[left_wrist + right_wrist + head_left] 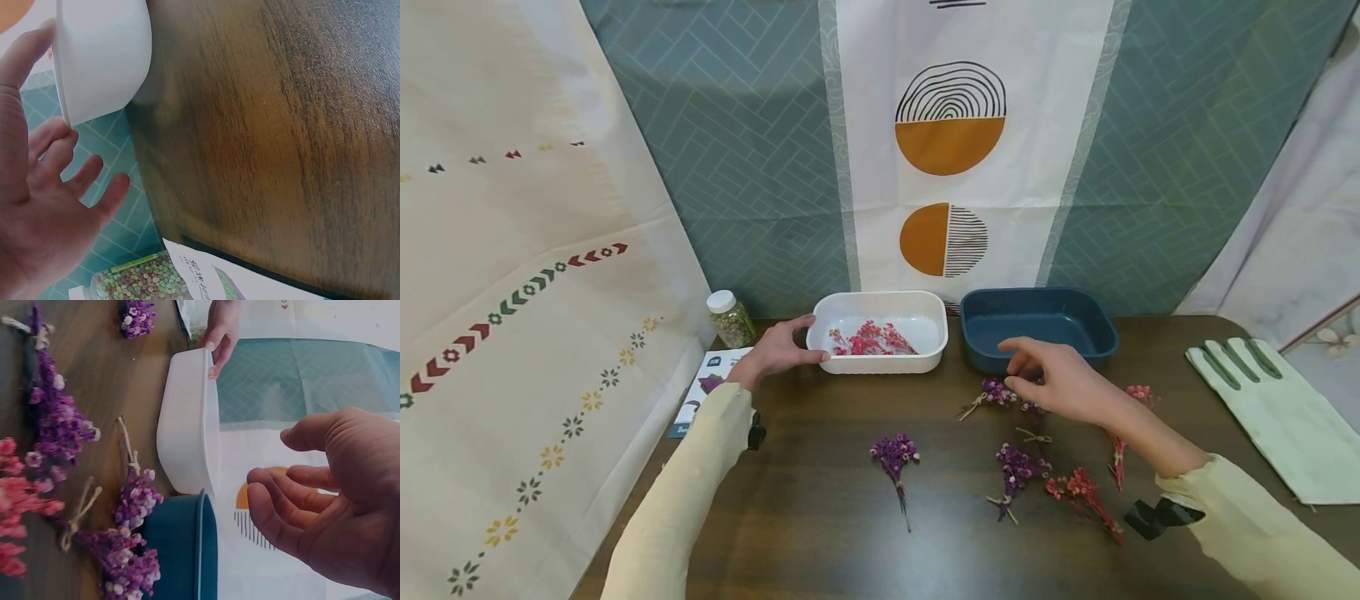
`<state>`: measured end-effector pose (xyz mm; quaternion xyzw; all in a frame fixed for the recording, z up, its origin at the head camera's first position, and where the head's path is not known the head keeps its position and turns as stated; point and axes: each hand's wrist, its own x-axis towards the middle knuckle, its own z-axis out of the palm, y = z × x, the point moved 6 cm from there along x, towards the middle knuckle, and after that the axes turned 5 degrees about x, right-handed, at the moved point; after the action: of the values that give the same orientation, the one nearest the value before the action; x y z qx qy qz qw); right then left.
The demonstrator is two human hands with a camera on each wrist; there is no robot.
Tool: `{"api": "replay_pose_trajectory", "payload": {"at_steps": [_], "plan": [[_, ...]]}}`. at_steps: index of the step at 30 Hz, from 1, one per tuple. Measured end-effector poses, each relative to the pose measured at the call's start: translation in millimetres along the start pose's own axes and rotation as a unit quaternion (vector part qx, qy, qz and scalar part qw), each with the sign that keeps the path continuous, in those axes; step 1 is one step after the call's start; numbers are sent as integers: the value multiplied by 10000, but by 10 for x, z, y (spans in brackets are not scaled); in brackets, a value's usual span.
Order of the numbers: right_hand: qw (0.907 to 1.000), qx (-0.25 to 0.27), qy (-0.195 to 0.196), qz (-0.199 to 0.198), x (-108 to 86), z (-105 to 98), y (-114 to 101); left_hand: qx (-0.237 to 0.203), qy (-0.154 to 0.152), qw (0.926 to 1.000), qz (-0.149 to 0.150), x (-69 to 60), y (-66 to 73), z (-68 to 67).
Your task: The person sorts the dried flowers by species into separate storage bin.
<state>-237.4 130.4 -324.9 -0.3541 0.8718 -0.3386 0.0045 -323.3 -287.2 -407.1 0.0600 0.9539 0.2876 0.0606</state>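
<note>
My left hand (pixel 780 343) holds the left end of a white dish (pixel 883 365), thumb and index finger at its rim, while the other fingers hang free in the left wrist view. Inside the dish lie red dried flowers (pixel 874 338). Over the front of a blue dish (pixel 1037 300) hovers my right hand (pixel 1060 379), its fingers loosely bent and nothing between them. Below it are tied purple flower bunches (pixel 134 497), partly hidden by the hand in the head view. Another purple bunch (pixel 1017 468) lies nearer, beside a red bunch (pixel 1086 492).
One purple bunch (pixel 895 458) lies alone mid-table. Under the right forearm is another red bunch (pixel 1118 458). A green-and-white cloth (pixel 1277 417) lies at the right. At the left stand a white-capped jar (pixel 732 318) and a printed card (pixel 709 377). Fabric hangs behind the dishes.
</note>
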Motion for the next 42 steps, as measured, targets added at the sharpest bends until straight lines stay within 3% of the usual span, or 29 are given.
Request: {"api": "replay_pose_trajectory", "payload": {"at_steps": [18, 27, 33, 42], "plan": [[9990, 58, 378, 227, -667, 57, 63, 55, -22, 10000, 10, -4, 0, 33], [9958, -347, 769, 364, -1075, 10, 154, -3, 7, 10000, -20, -31, 26, -4], [9936, -153, 586, 953, -1281, 78, 273, 2, 3, 10000, 8, -26, 8, 8], [9925, -272, 613, 1018, -1497, 150, 327, -18, 42, 10000, 58, -7, 7, 8]]}}
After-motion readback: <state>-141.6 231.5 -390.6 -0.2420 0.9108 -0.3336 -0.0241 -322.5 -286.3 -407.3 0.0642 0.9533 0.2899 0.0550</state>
